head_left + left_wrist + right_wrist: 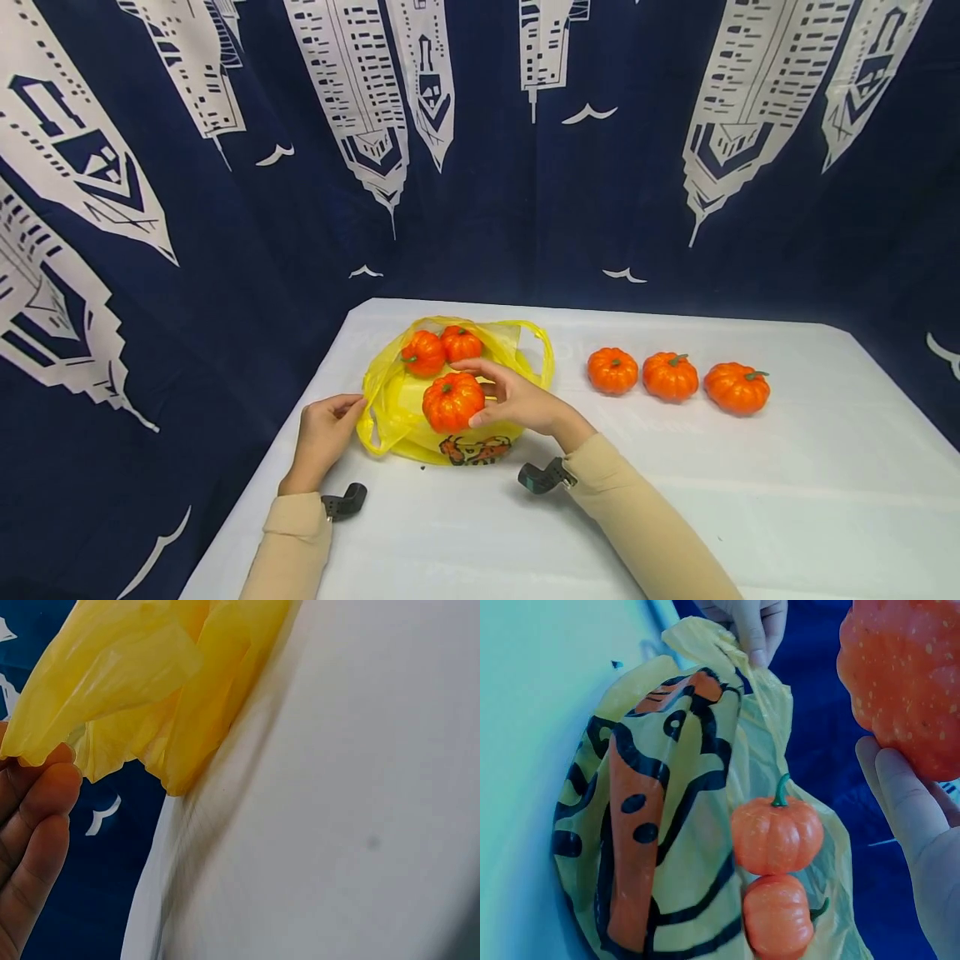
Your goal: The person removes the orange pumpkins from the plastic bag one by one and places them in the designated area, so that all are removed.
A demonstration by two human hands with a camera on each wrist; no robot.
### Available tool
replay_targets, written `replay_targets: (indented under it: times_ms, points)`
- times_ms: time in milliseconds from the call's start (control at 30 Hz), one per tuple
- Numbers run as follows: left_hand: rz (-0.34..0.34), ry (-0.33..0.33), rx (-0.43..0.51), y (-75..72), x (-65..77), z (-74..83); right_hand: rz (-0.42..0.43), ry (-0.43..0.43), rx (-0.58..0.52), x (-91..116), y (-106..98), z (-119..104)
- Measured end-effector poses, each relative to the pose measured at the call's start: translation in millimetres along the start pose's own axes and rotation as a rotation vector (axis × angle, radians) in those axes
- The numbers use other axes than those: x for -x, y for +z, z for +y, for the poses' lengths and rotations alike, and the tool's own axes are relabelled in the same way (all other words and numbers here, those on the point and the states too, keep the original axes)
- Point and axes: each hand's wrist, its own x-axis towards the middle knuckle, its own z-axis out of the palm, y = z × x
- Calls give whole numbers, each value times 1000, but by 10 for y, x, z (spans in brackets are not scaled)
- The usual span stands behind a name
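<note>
Head view shows an orange pumpkin (452,404) in the grasp of the right hand (517,398), thumb curled against its near right side and forefinger reaching round its far side, so that its bulk juts out leftward from those fingers. What counts here is that it sits in line with the mouth of the yellow bag (386,417), and the right hand is far the nearer of the two. Its shape is squat and nearly round (I can make out no clear long axis), with the stem facing the head camera; the right wrist view catches the side without a stem and dark cloth between it and the bag, so it appears apart from the plastic. Leftward of these fingers, well apart, the left hand (324,433) pinches the bag's left edge between thumb and fingertips. Just beyond the right fingertips, inside the bag, a tilted pumpkin (423,353) lies against a second pumpkin (461,343). Off to the right of the same fingers, a left-end pumpkin (612,371), a middle pumpkin (670,377) and a right-end pumpkin (737,388) make a row on the white table (750,500), behind which hangs a navy backdrop (495,192).
</note>
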Motion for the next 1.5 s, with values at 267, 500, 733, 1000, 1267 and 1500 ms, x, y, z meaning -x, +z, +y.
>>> replay_targets:
  times_ms: [267, 500, 733, 1000, 1267, 1500]
  points:
    - [4, 17, -1, 10, -19, -2, 17, -18, -13, 155, -45, -32]
    - [-12, 0, -3, 4, -7, -19, 18, -27, -25, 294, -67, -64]
    - [2, 28, 2, -10, -11, -14, 26, -38, -25, 450, -97, -89]
    - [-2, 17, 5, -7, -8, -10, 2, -75, 1, 603, -228, -76]
    - [-7, 23, 3, 21, -7, -14, -33, -48, 35, 758, -380, -103]
    - [6, 50, -8, 22, -7, -40, -61, -93, 18, 810, -479, -151]
